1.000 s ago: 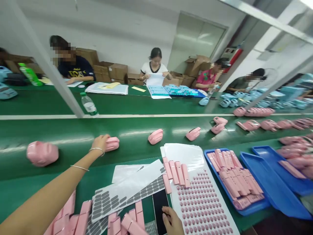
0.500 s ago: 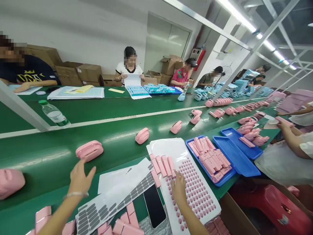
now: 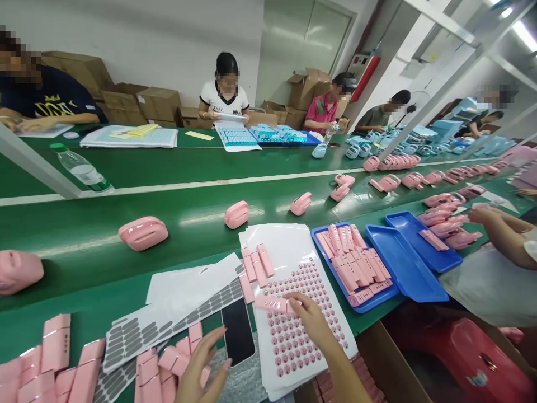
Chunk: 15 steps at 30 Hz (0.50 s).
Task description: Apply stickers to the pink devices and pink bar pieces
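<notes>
My right hand [image 3: 312,322] pinches one end of a slim pink plastic piece [image 3: 271,304] with a row of small marks on its face. It is held over a white sheet [image 3: 279,235] bearing rows of small round pink stickers [image 3: 293,347]. Several similar pink pieces [image 3: 257,266] lie at the sheet's upper left. My left hand [image 3: 199,366] is open, fingers apart, with nothing in it. It is over the near edge, beside a black-screened phone [image 3: 239,331] and a pile of pink pieces [image 3: 149,375]. Sheets of grey oval labels [image 3: 134,338] lie to its left.
Blue trays [image 3: 405,263] stand at right, one filled with pink pieces [image 3: 356,260]. Rounded pink casings [image 3: 143,233] line the green belt [image 3: 188,207]. A water bottle [image 3: 84,168] leans beyond it. Co-workers sit opposite, and another person's arm [image 3: 499,221] is at right.
My left hand has come back from the pink casing towards me. My right hand has taken a pink piece off the sheet's row and moved nearer. The view has shifted slightly.
</notes>
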Each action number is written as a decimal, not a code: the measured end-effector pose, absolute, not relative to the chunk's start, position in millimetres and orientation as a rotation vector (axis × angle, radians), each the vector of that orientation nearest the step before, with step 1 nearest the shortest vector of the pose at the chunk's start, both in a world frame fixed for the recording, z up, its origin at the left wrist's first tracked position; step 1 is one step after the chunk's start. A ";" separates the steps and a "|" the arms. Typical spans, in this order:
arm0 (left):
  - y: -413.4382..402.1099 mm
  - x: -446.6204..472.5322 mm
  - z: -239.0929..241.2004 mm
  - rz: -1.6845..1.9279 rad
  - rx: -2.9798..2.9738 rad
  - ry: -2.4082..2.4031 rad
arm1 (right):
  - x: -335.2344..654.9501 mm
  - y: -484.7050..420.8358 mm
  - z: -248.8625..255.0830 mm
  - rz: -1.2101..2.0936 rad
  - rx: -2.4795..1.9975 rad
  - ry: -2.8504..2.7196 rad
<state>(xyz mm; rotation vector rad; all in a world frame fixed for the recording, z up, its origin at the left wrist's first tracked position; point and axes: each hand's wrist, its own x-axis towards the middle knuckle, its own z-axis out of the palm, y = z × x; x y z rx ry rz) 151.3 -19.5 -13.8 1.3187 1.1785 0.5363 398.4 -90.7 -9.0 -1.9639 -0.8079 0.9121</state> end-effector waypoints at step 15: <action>-77.1 303.0 -37.3 0.390 0.950 1.374 | 579.0 -53.7 -101.3 0.521 -2.208 -0.764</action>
